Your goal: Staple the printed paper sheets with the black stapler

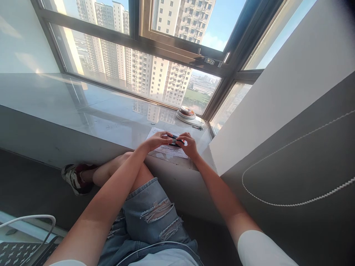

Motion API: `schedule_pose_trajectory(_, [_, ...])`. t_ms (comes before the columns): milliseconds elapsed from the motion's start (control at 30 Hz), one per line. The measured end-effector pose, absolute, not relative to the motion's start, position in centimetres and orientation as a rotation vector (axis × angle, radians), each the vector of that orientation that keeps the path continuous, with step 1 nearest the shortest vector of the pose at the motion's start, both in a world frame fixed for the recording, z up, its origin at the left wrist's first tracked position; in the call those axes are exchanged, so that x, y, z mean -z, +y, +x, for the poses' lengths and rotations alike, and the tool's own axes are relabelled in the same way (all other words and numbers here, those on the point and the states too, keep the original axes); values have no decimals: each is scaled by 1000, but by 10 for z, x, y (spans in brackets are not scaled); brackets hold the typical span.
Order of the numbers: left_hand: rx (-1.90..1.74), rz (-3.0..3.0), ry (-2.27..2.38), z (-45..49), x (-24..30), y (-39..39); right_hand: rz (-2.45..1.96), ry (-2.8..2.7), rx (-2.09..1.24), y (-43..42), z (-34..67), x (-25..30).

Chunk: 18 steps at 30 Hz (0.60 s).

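My left hand and my right hand meet over the window ledge, fingers closed in a pinch. Between them is a small greyish metallic piece, gripped by the fingertips of both hands. Its exact kind is too small to tell. Just behind and below the fingers shows something black, with a spot of red beside my right fingers, mostly covered by the hands. Under all this lies a printed sheet of paper on the ledge.
A stack of round plates or lids stands in the ledge's far right corner, with small dark bits before it. The glossy ledge runs left beneath the window. A beaded cord hangs at right. A white cable crosses my lap.
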<state>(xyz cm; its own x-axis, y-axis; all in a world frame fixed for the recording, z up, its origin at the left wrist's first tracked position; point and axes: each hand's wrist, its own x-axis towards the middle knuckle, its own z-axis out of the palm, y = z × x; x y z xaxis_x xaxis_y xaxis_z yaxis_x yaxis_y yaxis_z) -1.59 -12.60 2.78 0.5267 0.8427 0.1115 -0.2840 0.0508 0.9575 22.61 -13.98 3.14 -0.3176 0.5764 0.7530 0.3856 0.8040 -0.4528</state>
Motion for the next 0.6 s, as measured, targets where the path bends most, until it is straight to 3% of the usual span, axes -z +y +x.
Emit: schedule_pose_trajectory(600, [-947,1255,589,-15,-30,-128,-690,-1951,-269,-139,226,-30])
